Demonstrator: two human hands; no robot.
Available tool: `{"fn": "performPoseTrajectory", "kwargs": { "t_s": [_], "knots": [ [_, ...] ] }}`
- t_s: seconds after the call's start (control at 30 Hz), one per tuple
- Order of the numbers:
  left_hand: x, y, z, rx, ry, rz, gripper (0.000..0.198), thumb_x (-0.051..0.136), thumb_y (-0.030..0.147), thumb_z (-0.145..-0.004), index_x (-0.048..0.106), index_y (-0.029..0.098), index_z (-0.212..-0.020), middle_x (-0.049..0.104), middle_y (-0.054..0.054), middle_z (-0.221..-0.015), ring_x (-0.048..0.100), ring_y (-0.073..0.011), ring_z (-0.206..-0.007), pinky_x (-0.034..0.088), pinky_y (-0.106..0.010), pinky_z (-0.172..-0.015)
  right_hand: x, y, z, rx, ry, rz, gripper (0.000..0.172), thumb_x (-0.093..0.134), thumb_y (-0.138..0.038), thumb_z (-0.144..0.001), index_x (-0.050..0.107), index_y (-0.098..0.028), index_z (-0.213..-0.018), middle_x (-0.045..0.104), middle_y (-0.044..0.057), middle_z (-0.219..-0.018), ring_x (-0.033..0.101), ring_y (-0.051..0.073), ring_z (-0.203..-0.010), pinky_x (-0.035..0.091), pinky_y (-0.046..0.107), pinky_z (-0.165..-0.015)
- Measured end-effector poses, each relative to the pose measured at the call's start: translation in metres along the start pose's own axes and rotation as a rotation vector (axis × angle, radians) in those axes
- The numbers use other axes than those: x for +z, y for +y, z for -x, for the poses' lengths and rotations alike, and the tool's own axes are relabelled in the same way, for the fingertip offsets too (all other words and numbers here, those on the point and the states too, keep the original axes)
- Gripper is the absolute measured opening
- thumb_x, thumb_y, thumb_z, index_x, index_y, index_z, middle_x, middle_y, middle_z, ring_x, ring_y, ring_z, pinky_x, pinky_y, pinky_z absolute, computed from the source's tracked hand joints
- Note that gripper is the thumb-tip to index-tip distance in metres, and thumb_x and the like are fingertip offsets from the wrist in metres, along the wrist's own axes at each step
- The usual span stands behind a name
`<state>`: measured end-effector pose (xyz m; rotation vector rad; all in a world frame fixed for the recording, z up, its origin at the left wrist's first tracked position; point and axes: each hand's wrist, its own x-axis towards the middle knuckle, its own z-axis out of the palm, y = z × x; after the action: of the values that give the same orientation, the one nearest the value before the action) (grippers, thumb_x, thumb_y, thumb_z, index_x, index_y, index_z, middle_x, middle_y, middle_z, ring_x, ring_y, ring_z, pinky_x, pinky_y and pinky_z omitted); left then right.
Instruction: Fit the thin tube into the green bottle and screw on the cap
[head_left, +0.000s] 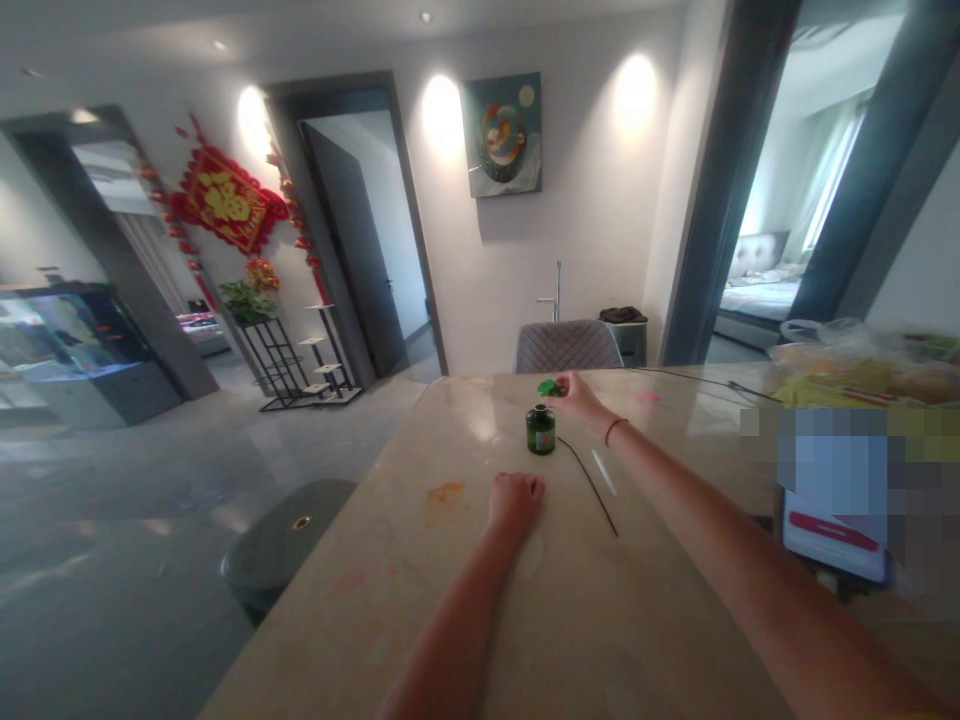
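Note:
A small dark green bottle (541, 429) stands upright on the beige marble table (465, 620). Just behind and above it, my right hand (578, 397) pinches a small bright green object (550, 387), possibly the bottle's cap. My left hand (515, 499) rests on the table in front of the bottle, fingers curled into a loose fist with nothing seen in it. A thin dark stick or wire (590, 483) lies on the table to the right of the bottle, running toward me.
A grey chair back (568, 346) stands at the table's far end, a dark stool (289, 540) at its left side. Plastic bags (862, 365) and a phone-like device (832, 535) lie at the right. A cable (697, 379) crosses the far right tabletop.

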<state>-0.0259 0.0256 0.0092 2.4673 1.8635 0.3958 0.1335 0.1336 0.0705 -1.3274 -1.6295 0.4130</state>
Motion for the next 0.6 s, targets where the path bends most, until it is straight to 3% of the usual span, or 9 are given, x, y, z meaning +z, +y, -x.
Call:
{"fn": "performPoseTrajectory", "kwargs": {
  "t_s": [0.07,0.17,0.33,0.43,0.5,0.6],
  "knots": [
    [0.000,0.000,0.000,-0.001,-0.002,0.004,0.044,0.029,0.034,-0.087,0.068,0.017,-0.076,0.068,-0.009,-0.077,0.059,-0.0169,-0.071,0.036,-0.030,-0.076,0.019,0.000,-0.002,-0.023,-0.040,-0.145,0.031,0.060,-0.031,-0.068,0.048,-0.017,-0.093,0.061,0.006,-0.090,0.058,0.015,-0.080,0.045,0.030,-0.072],
    [0.000,0.001,0.000,-0.008,-0.009,0.012,0.044,0.029,0.034,-0.087,0.067,0.016,-0.075,0.067,-0.008,-0.076,0.059,-0.0163,-0.070,0.036,-0.030,-0.076,0.033,0.004,0.002,-0.037,-0.091,-0.165,0.023,0.056,-0.032,-0.073,0.047,-0.018,-0.089,0.061,0.005,-0.086,0.058,0.015,-0.079,0.045,0.031,-0.074],
    [0.001,-0.001,-0.001,0.009,0.028,0.058,0.039,0.030,0.033,-0.087,0.063,0.016,-0.074,0.065,-0.007,-0.076,0.058,-0.0159,-0.073,0.037,-0.029,-0.075,0.027,0.008,0.014,-0.085,-0.154,-0.079,0.026,0.057,-0.030,-0.074,0.047,-0.017,-0.093,0.060,0.005,-0.088,0.057,0.016,-0.079,0.044,0.032,-0.074],
    [0.004,-0.004,-0.001,-0.051,0.127,0.161,0.028,0.040,0.038,-0.083,0.057,0.016,-0.088,0.063,-0.006,-0.086,0.057,-0.0170,-0.083,0.038,-0.029,-0.076,0.018,0.006,0.028,-0.125,-0.189,-0.091,0.028,0.057,-0.032,-0.073,0.047,-0.017,-0.095,0.060,0.004,-0.086,0.057,0.015,-0.077,0.045,0.031,-0.073],
    [0.007,-0.006,-0.002,-0.100,0.196,0.273,0.039,0.049,0.044,-0.078,0.049,0.016,-0.105,0.059,-0.008,-0.100,0.055,-0.0183,-0.093,0.039,-0.030,-0.081,0.013,0.004,0.041,-0.144,-0.212,-0.139,0.030,0.057,-0.035,-0.073,0.048,-0.017,-0.095,0.059,0.003,-0.084,0.056,0.015,-0.075,0.045,0.030,-0.071],
    [0.011,-0.008,-0.003,-0.074,0.205,0.505,0.073,0.063,0.046,-0.065,0.032,0.018,-0.125,0.054,-0.010,-0.115,0.052,-0.0205,-0.103,0.039,-0.034,-0.088,0.007,0.000,0.064,-0.159,-0.302,-0.290,0.032,0.058,-0.039,-0.073,0.049,-0.018,-0.095,0.059,0.003,-0.085,0.057,0.015,-0.076,0.046,0.030,-0.072]
  ]
}}
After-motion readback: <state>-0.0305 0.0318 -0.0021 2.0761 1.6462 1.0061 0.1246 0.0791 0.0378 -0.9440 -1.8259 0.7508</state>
